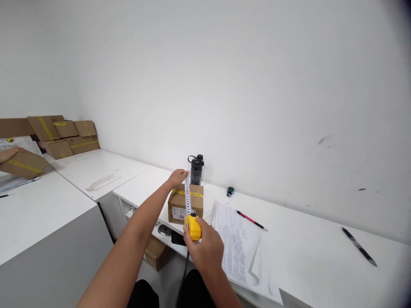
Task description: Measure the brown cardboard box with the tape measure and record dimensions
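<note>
My right hand is closed around a yellow tape measure, in front of a small cardboard box. From the case a white blade with printed numbers runs out over the top of the box. At its far end, my left hand pinches the blade's tip behind the box. The box stands on the white desk, with yellow tape across its top and a white label on the near side. Whether the blade rests on the cardboard I cannot tell.
A dark water bottle stands behind the box. Written sheets, a red pen, a black pen and a small dark gadget lie rightward. At far left, another person's hand touches a carton, near stacked boxes.
</note>
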{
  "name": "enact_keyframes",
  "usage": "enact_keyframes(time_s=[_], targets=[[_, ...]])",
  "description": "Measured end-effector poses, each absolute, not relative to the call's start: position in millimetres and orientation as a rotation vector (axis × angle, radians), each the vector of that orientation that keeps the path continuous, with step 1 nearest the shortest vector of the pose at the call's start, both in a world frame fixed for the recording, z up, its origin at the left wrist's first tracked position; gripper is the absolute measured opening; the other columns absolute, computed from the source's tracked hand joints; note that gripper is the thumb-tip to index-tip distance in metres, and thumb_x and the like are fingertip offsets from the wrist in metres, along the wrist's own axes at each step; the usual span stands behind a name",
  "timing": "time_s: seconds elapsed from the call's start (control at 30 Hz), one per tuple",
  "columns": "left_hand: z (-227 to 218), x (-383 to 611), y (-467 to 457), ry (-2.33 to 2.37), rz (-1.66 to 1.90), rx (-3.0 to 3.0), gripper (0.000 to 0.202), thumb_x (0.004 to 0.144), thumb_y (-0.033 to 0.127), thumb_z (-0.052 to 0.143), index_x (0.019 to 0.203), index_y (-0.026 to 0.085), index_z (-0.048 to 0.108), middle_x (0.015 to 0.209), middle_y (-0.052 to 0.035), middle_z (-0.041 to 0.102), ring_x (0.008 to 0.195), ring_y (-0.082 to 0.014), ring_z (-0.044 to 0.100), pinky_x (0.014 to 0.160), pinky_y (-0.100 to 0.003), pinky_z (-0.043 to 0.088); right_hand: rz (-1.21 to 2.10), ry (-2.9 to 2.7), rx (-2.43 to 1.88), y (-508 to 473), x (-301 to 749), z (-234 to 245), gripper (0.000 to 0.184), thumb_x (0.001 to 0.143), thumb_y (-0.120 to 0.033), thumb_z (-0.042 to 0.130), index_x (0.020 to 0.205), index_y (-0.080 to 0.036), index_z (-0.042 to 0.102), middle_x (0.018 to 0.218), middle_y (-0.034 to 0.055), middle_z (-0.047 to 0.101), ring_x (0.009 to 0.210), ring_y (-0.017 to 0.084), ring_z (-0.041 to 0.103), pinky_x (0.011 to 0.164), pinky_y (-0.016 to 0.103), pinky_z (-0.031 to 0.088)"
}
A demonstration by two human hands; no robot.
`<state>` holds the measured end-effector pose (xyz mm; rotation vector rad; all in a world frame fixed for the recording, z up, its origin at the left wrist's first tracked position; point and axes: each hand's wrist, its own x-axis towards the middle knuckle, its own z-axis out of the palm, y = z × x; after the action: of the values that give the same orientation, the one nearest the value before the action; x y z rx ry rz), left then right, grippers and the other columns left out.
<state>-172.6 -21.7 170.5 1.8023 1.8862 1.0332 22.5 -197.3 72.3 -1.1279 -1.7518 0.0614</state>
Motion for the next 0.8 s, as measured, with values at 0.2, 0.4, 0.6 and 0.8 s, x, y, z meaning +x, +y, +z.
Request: enact_keyframes(time_s=[0.2, 0.4, 0.6, 0.8], targets=[[136.2, -168.9, -25.1, 1.969, 0.893, 1.939, 0.029, 0.085, 0.045, 0.05, 0.069, 0.021, 0.057, 0.078, -0.0037, 0.066, 0.078, -0.0211, 0.058, 0.073, -0.031, 0.041, -0.015, -1.786, -1.121, -173.1, -16.2, 89.1, 0.032, 0.084, -0.037, 0.052, 0.111, -0.021, 0.063, 0.09, 0.0078, 0.072, 0.078, 0.026, 0.066, 0.068, 0.036, 0.051], [126.8, -178.4, -23.0, 1.904, 0.909, 1.958, 0.025, 0.086, 0.043, 0.049, 0.084, 0.023, 0.064, 0.093, -0.003, 0.07, 0.085, -0.0197, 0.06, 0.077, -0.029, 0.044, 0.122, -1.91, -1.295, -158.3, -26.6, 106.6, 0.042, 0.083, -0.037, 0.057, 0.122, -0.024, 0.059, 0.09, 0.0034, 0.073, 0.078, 0.022, 0.068, 0.062, 0.028, 0.046], [124.1, -184.5, -6.3, 1.772, 0.972, 1.887, 0.031, 0.082, 0.044, 0.055, 0.102, 0.022, 0.066, 0.099, -0.0033, 0.07, 0.081, -0.0175, 0.063, 0.071, -0.027, 0.049, 0.227, -1.906, -1.352, -159.1, -27.2, 105.1, 0.048, 0.084, -0.041, 0.056, 0.129, -0.024, 0.054, 0.096, 0.0035, 0.074, 0.081, 0.023, 0.069, 0.062, 0.028, 0.044], [119.7, -188.7, -1.0, 1.727, 0.986, 1.865, 0.035, 0.081, 0.047, 0.057, 0.098, 0.018, 0.067, 0.092, -0.0045, 0.07, 0.076, -0.0165, 0.062, 0.07, -0.027, 0.05, 0.265, -1.939, -1.415, -158.5, -26.8, 115.6, 0.047, 0.085, -0.045, 0.054, 0.128, -0.027, 0.054, 0.089, 0.0038, 0.074, 0.079, 0.025, 0.07, 0.061, 0.029, 0.045]])
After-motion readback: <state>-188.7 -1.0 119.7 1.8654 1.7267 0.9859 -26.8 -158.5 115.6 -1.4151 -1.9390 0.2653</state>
